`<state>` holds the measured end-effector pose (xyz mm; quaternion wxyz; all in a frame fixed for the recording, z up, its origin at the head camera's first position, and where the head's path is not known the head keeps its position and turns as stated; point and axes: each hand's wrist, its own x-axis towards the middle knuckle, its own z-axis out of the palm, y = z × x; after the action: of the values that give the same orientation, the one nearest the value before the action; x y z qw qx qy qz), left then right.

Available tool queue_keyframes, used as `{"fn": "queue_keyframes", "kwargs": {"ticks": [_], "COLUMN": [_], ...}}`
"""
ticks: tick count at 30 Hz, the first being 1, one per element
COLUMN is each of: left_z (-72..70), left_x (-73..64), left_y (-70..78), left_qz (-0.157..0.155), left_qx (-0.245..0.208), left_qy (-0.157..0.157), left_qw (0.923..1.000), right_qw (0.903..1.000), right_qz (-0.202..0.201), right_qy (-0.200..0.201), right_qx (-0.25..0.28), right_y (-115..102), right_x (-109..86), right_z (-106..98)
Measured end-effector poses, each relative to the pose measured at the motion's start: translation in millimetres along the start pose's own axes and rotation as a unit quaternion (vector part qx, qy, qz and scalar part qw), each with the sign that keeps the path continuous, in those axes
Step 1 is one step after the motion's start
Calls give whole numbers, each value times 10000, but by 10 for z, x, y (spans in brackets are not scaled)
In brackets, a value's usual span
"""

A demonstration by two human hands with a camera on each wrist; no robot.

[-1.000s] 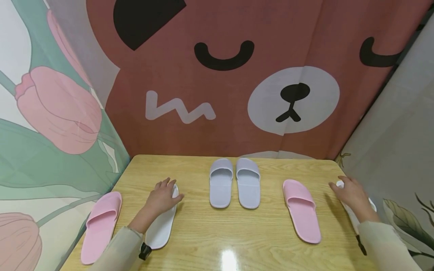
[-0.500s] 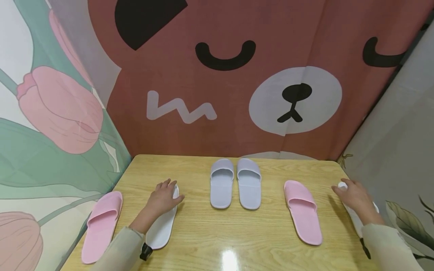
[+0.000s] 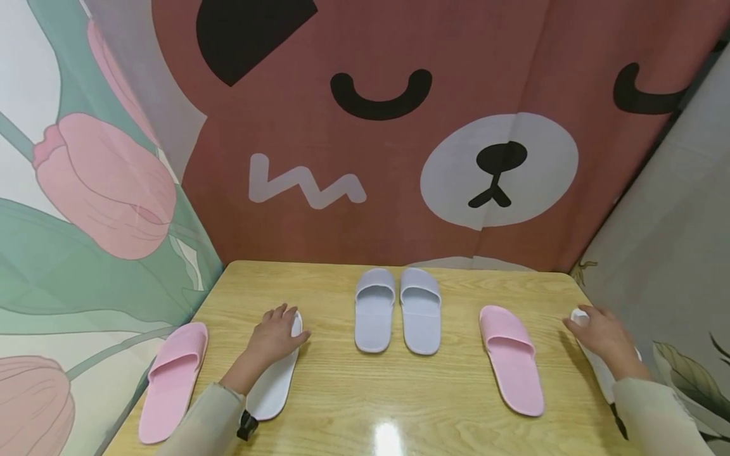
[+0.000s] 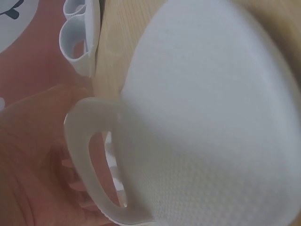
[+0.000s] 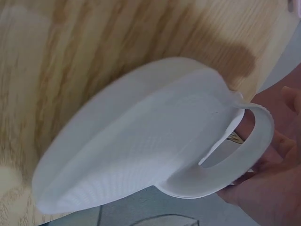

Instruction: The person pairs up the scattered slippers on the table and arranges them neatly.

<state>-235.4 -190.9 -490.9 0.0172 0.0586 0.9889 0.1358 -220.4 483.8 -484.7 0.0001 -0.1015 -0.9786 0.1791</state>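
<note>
My left hand (image 3: 272, 335) lies over the toe strap of a white slipper (image 3: 270, 392), thumb along its right side and fingers reaching over the front. In the left wrist view the sole of this slipper (image 4: 207, 94) fills most of the picture, its strap arching against the palm. At the table's right edge my right hand (image 3: 604, 335) grips the front of a second white slipper (image 3: 597, 373), whose heel end is mostly behind the wrist. The right wrist view has that slipper (image 5: 127, 146) tilted on the wood, with fingers beyond its strap.
Two pale lavender slippers (image 3: 373, 329) stand side by side at the back middle of the wooden table (image 3: 342, 399). One pink slipper (image 3: 171, 392) lies at the far left, another pink slipper (image 3: 519, 380) right of centre. Printed curtains (image 3: 388, 158) border the back and sides.
The head view has shifted slightly, so the scene sits a little further right. Both hands keep their places on the white slippers.
</note>
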Motion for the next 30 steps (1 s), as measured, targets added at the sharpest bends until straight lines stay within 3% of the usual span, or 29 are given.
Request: {"fn": "queue_keyframes", "kwargs": {"ticks": [14, 21, 30], "left_z": [22, 14, 26], "left_x": [-33, -40, -62], "left_y": [-2, 17, 33], "left_qz": [-83, -207, -357], "left_qx": [-58, -17, -29], "left_qy": [-1, -15, -83], "left_qw": [9999, 9998, 9993], "right_qw": [9995, 9997, 9985], "right_qz": [264, 139, 316], "right_qy": [-80, -48, -425], "right_qx": [-160, -178, -121], "right_y": [70, 120, 168], "right_x": [28, 18, 0], "right_z": [32, 23, -8]}}
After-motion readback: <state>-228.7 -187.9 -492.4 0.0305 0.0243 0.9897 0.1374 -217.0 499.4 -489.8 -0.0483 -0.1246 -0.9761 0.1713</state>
